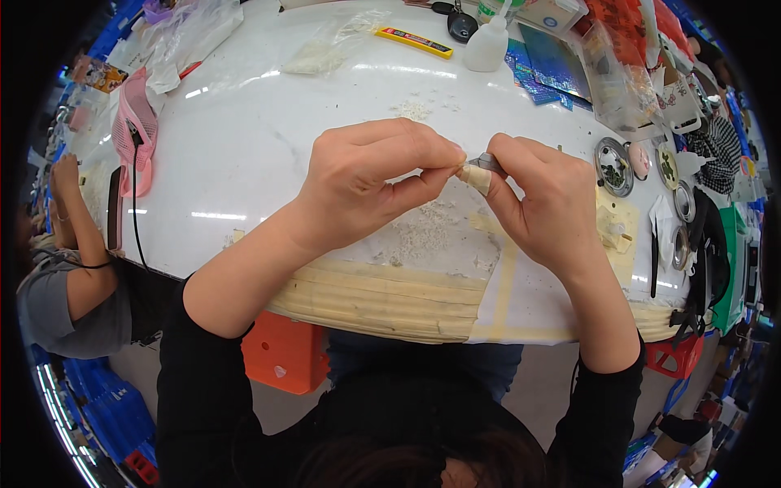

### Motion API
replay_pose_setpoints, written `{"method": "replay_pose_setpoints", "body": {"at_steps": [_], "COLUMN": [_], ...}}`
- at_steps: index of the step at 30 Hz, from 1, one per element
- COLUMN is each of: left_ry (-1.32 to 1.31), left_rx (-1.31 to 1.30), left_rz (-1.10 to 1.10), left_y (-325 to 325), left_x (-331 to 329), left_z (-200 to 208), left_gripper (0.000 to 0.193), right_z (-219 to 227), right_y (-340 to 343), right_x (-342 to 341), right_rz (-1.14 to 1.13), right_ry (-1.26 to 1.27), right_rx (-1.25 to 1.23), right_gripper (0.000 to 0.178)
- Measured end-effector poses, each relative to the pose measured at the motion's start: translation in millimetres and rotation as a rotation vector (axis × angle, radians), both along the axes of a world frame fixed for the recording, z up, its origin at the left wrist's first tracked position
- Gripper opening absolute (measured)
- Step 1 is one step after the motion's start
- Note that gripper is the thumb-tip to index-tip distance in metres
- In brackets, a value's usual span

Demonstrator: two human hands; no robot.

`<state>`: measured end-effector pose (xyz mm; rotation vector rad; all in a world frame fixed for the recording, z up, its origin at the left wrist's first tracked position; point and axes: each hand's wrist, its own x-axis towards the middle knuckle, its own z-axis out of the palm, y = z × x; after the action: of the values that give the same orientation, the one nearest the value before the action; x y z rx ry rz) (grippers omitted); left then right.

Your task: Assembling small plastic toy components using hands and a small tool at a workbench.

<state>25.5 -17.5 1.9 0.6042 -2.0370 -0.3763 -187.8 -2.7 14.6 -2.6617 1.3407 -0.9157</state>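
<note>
Over the middle of the white table, both my hands meet at their fingertips. My left hand is closed in a pinch, thumb against forefinger; what lies between them is too small to make out. My right hand is closed around a short grey blade-like piece, held between forefinger and thumb. Cream tape is wrapped about the tip of the right thumb, close to the left fingertips. Below the hands, white shavings are scattered on the tabletop.
Cream tape covers the table's front edge. Round metal tins stand at the right, beyond a yellow sheet. At the back are a white squeeze bottle and a yellow case. Another person's arm rests at far left, near a pink mesh pouch.
</note>
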Motion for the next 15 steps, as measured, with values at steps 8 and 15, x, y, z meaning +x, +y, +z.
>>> {"method": "replay_pose_setpoints", "body": {"at_steps": [8,15], "left_ry": [-0.009,-0.013], "left_rx": [-0.015,-0.003], "left_rz": [-0.013,-0.007], "left_y": [-0.2,0.5], "left_x": [0.1,0.1], "left_z": [2.3,3.2], "left_gripper": [0.025,0.024], "right_z": [2.5,3.0], "right_y": [1.3,1.3], "right_x": [-0.3,-0.8], "right_rz": [0.007,0.009], "right_ry": [-0.005,0.0], "right_rx": [-0.011,-0.03], "right_gripper": [0.017,0.017]}}
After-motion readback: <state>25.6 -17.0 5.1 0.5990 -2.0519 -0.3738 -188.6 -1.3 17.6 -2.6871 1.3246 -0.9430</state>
